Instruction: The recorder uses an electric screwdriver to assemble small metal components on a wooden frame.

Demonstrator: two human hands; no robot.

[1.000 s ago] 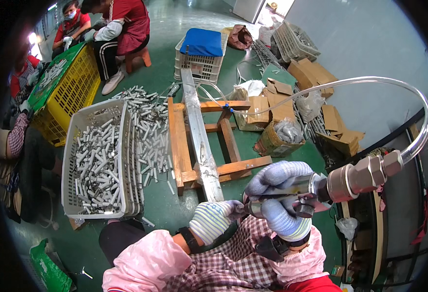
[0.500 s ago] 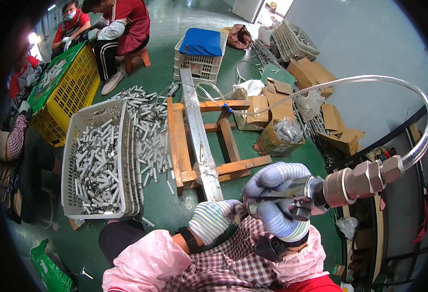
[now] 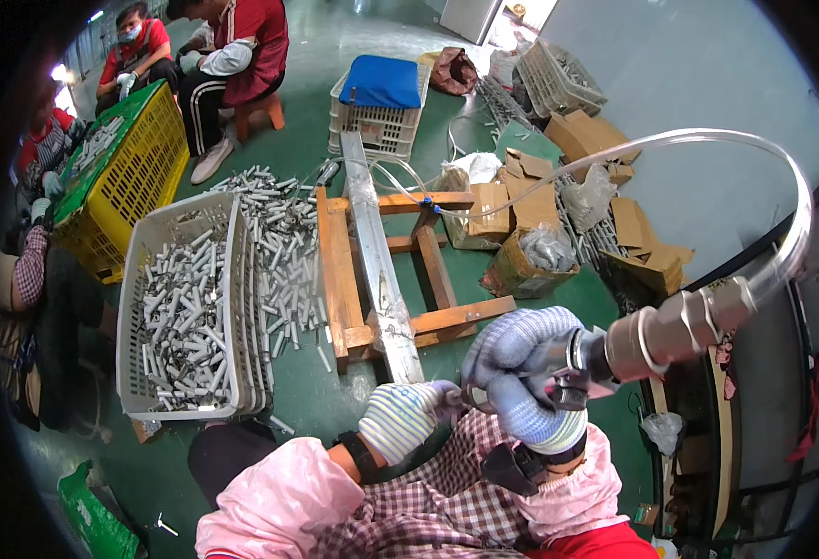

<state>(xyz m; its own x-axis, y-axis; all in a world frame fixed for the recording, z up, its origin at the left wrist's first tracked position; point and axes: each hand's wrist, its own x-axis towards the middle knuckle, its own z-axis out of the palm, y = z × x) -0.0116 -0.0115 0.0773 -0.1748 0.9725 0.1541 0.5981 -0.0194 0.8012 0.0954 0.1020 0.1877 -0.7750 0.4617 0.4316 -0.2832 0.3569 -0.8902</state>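
My right hand (image 3: 526, 359), in a striped knit glove, is wrapped round an air tool (image 3: 665, 335) with a metal body and hex fittings. A clear hose (image 3: 805, 210) runs from its back end and arcs up and over to the left. My left hand (image 3: 398, 421), also gloved, is closed near the front of the tool. Thumb and fingertips pinch something small there that I cannot make out. Just beyond my hands, a long worn metal bar (image 3: 377, 252) lies across a wooden frame (image 3: 332, 289).
On the left, a grey crate (image 3: 232, 373) holds many small metal cylinders; more lie loose (image 3: 288, 270) beside it. A crate with a blue cover (image 3: 383, 82) stands beyond the bar. Cardboard boxes (image 3: 530, 265) are at right. Co-workers sit around a yellow crate (image 3: 139, 168).
My right fingers have closed more tightly round the air tool. The tool's back end and hose have shifted slightly left and up, with some blur. My left hand has barely moved.
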